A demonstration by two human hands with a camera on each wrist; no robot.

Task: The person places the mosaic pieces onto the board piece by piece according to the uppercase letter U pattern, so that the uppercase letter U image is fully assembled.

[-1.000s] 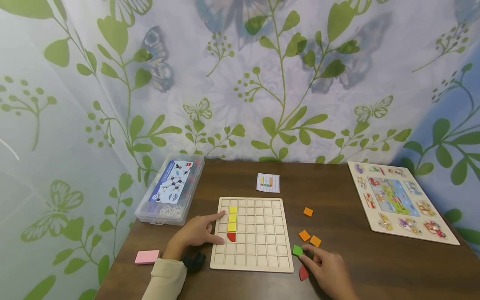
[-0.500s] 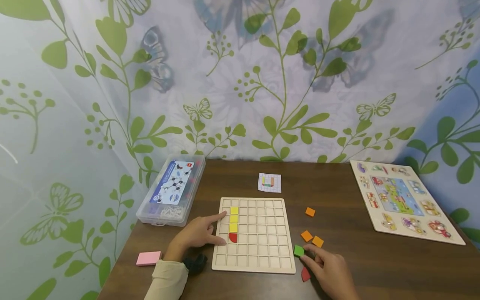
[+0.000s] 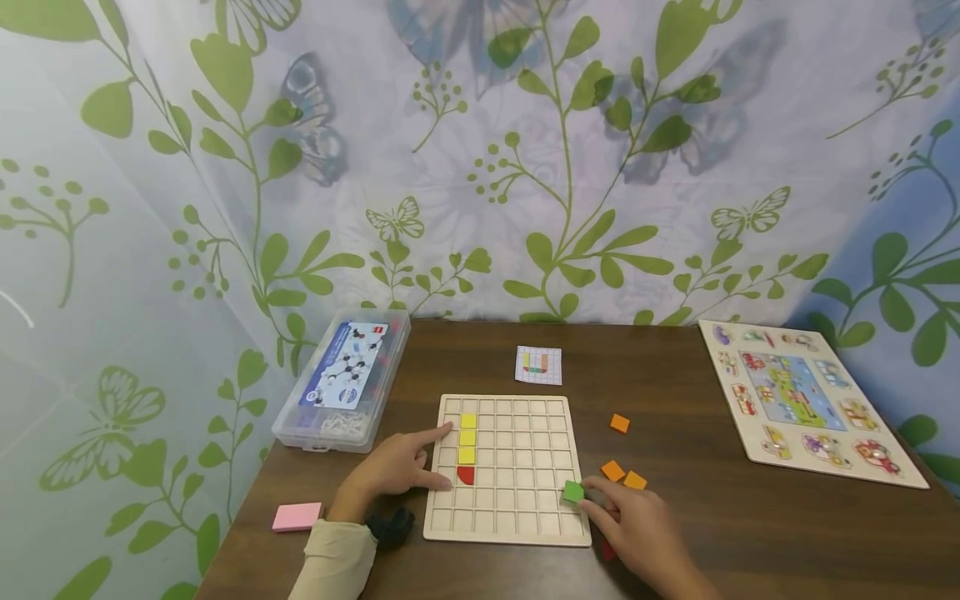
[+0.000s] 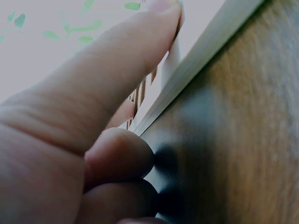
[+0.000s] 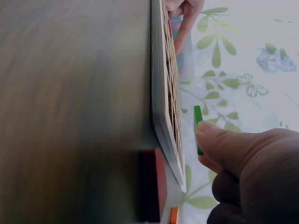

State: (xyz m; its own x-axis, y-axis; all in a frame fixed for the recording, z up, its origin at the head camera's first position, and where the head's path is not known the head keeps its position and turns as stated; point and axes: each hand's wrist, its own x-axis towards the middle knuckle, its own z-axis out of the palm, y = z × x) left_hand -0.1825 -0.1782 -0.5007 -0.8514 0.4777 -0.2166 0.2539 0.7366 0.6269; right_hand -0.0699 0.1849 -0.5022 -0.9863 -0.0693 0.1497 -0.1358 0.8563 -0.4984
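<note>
A wooden grid board (image 3: pixel 517 508) lies on the table. Three yellow square tiles (image 3: pixel 467 437) stand in a column on it, with a red quarter-round tile (image 3: pixel 466 475) directly below. My left hand (image 3: pixel 397 467) rests at the board's left edge, thumb and index finger extended onto the rim; its other fingers are bent beside the edge in the left wrist view. Between thumb and fingertip, my right hand (image 3: pixel 637 525) pinches a green square tile (image 3: pixel 573 492) above the board's right side. In the right wrist view the green tile (image 5: pixel 198 128) is held on edge, apart from the board.
Right of the board lie three orange tiles (image 3: pixel 612 471) and another red tile (image 5: pixel 154 186), mostly hidden by the right hand. A pattern card (image 3: pixel 538 366) lies behind the board. A clear plastic case (image 3: pixel 345 379), a pink block (image 3: pixel 297 517) and a picture puzzle (image 3: pixel 810 400) sit further out.
My right hand has lifted the green tile from the table beside the board and carried it left, over the board's right edge. The left hand stays in place.
</note>
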